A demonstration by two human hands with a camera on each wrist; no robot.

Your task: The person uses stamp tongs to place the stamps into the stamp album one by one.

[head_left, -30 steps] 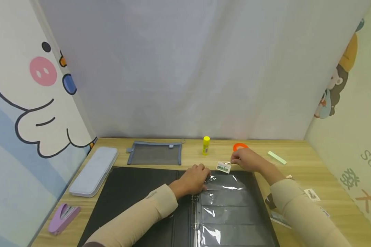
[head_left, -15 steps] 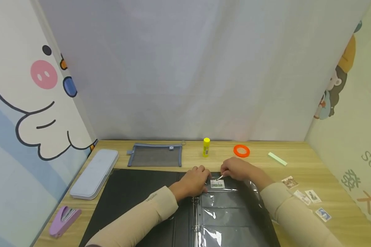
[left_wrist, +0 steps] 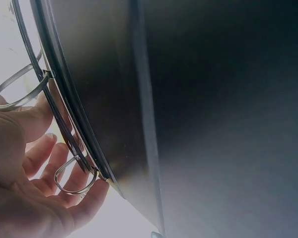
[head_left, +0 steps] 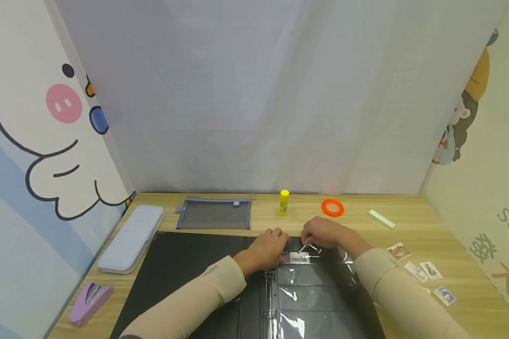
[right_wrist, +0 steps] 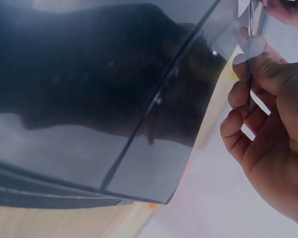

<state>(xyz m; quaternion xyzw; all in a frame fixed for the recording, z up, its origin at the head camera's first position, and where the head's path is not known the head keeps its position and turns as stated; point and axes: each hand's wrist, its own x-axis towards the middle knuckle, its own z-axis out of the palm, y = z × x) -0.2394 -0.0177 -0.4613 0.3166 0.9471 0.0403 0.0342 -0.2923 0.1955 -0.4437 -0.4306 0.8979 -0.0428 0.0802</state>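
Note:
A black ring binder [head_left: 212, 249] lies open on the table, a clear pocket page [head_left: 309, 296] on its right side. My left hand [head_left: 266, 248] is at the page's top inner corner, fingers curled at its edge; in the left wrist view that hand [left_wrist: 54, 163] is beside the metal rings [left_wrist: 74, 176]. My right hand [head_left: 322, 231] pinches metal tweezers [head_left: 302, 248], also visible in the right wrist view along the fingers [right_wrist: 260, 69]. The tweezer tips point down at a small green-and-white stamp [head_left: 299, 257], which lies within the top pocket's outline.
Several loose stamps [head_left: 430, 270] lie right of the binder. Behind it are a mesh zip pouch [head_left: 214, 215], a yellow glue stick [head_left: 283, 203], an orange ring [head_left: 332, 207] and a pale green strip [head_left: 381, 219]. A white case [head_left: 131, 238] and purple stapler [head_left: 90, 303] stand left.
My right hand has brought the stamp with the tweezers from above the page's top edge down and left into the top pocket's area. Lately the stamp has slid slightly lower. The left hand stays put.

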